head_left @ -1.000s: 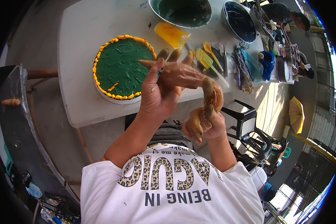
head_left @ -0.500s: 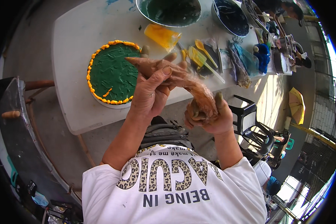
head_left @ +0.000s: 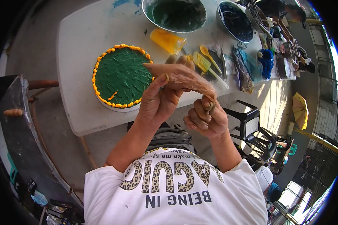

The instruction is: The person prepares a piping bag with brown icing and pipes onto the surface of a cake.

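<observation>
A piping bag [head_left: 184,77] with brown filling lies slantwise between my hands, its pointed tip toward the right side of the cake. My left hand [head_left: 157,99] cradles the bag's front part, thumb on the near side and fingers behind it. With thumb and curled fingers, my right hand [head_left: 208,116] pinches the bag's gathered rear end. The round cake [head_left: 120,77] has dark green icing and a bumpy yellow-orange piped border. One short orange stroke [head_left: 112,95] marks its top near the front edge. The bag hides part of my left fingers.
The cake stands on a white table [head_left: 77,71]. Beyond it are a green-smeared bowl [head_left: 174,17], a dark-icing bowl [head_left: 234,22], a yellow-filled bag [head_left: 168,40], a yellow spatula [head_left: 201,62] and a blue bag [head_left: 248,67]. Black chairs [head_left: 248,120] stand at the right.
My right hand has moved up along the bag and now pinches its end, where loose plastic was draped over the hand before. The bag looks shorter and fuller. My view has shifted slightly.
</observation>
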The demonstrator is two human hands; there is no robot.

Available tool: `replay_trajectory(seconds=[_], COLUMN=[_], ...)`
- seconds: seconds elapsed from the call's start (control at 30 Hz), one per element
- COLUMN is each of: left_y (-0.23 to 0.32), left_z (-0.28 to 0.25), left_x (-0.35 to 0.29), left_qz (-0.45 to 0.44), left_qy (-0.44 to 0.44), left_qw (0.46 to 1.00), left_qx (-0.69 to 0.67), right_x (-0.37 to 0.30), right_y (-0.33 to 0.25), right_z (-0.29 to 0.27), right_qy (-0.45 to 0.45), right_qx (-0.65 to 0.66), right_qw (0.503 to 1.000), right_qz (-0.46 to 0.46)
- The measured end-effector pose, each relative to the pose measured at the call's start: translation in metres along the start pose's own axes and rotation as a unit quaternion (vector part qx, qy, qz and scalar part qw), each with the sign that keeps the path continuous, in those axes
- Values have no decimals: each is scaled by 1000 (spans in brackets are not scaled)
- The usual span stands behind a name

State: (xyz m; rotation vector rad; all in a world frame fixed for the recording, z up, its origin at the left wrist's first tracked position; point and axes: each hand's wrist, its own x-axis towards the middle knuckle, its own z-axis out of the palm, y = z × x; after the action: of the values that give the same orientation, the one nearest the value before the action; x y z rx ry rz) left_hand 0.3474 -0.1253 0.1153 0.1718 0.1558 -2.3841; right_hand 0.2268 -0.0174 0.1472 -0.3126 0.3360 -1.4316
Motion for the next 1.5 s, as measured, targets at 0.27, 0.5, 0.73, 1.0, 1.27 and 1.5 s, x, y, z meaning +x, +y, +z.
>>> replay_trajectory(seconds=[0.27,0.5,0.73,1.0,1.27,1.5], left_y=[15,12,12,4,-4,-8], left_z=[6,6,8,7,27,37], left_x=[-3,-4,-7,-10,-21,-23], left_qz=[-2,57,62,117,166,225], left_qy=[-43,-40,-35,0,38,92], left_qw=[990,973,968,957,954,932], left_qx=[136,219,240,267,246,267], right_x=[-3,7,4,3,10,25], right_y=[-1,1,0,14,21,18], right_z=[-2,1,4,0,24,41], right_qy=[110,30,81,-18,-13,189], right_qx=[-113,-76,-95,-15,-50,-424], right_qw=[986,994,985,996,999,886], right_qz=[46,70,121,86,-6,-1])
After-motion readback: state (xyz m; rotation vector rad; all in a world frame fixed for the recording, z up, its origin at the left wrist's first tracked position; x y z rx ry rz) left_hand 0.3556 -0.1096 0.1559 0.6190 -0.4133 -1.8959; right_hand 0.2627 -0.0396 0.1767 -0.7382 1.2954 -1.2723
